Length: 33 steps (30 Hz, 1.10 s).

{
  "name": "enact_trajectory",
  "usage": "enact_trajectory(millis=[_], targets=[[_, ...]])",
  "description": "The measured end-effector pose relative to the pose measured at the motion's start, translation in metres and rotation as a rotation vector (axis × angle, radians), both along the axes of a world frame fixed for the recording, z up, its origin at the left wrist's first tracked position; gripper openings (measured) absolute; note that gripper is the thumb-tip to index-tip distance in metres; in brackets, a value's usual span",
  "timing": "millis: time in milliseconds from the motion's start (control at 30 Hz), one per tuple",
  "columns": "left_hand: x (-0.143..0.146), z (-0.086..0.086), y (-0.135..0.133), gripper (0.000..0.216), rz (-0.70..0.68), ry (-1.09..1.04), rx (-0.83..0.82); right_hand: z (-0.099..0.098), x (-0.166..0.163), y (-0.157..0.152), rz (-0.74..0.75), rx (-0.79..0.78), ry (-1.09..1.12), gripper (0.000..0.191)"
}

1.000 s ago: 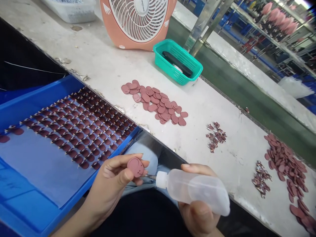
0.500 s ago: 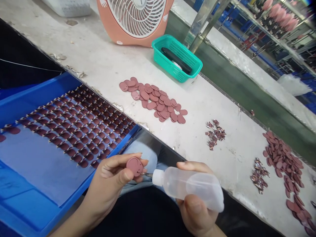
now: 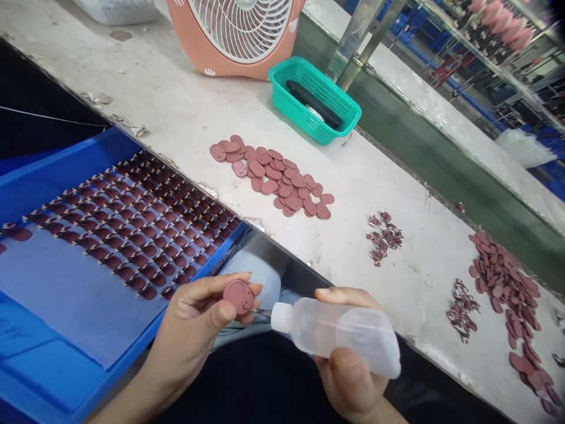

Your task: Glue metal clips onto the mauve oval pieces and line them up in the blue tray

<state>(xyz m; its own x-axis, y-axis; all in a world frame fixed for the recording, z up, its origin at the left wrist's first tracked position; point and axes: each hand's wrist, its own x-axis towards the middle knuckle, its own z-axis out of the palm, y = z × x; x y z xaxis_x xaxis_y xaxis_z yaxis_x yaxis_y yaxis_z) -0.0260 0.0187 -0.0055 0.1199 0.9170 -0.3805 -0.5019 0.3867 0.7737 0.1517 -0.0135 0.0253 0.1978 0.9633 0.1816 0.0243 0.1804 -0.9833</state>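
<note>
Between the thumb and fingers of my left hand (image 3: 198,318) is a flat reddish-brown oval piece (image 3: 238,296) with small dark holes near its lower edge. My right hand (image 3: 353,365) is wrapped round a translucent squeeze bottle (image 3: 326,330), which lies nearly level with its white cap to the left. From the cap a thin metal nozzle (image 3: 261,311) reaches the piece close to the holes; whether the tip touches cannot be made out. Both hands are over my lap, in front of the table edge.
On the white table (image 3: 176,112) lie loose oval pieces (image 3: 273,179), small dark brown parts (image 3: 386,235) and a larger brown pile (image 3: 507,282). A green basket (image 3: 315,126) with a black object stands near a fan (image 3: 238,35). To the left, a blue tray (image 3: 44,365) holds rows of assembled pieces.
The view has shifted slightly. My two hands keep the same grip, and the nozzle stays at the lower edge of the oval piece.
</note>
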Motion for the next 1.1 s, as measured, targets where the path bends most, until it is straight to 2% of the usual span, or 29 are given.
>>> enact_trajectory(millis=[167, 400, 633, 867, 1100], targets=[[-0.001, -0.002, -0.001, 0.027, 0.006, 0.003, 0.011, -0.003, 0.002, -0.001, -0.075, 0.038, -0.074, 0.032], [-0.001, 0.0, -0.002, 0.025, 0.0, 0.002, 0.038, 0.002, 0.003, 0.003, 0.009, -0.042, -0.033, 0.031], [0.001, -0.001, 0.0, 0.027, 0.003, 0.008, 0.016, 0.003, 0.004, 0.003, 0.011, -0.043, -0.02, 0.029], [0.001, 0.001, -0.002, 0.026, -0.011, -0.005, 0.022, -0.008, 0.006, 0.0, -0.125, 0.069, -0.032, 0.032], [0.002, 0.002, -0.001, 0.026, -0.006, -0.01, 0.018, -0.012, 0.005, -0.001, -0.136, 0.004, -0.025, 0.035]])
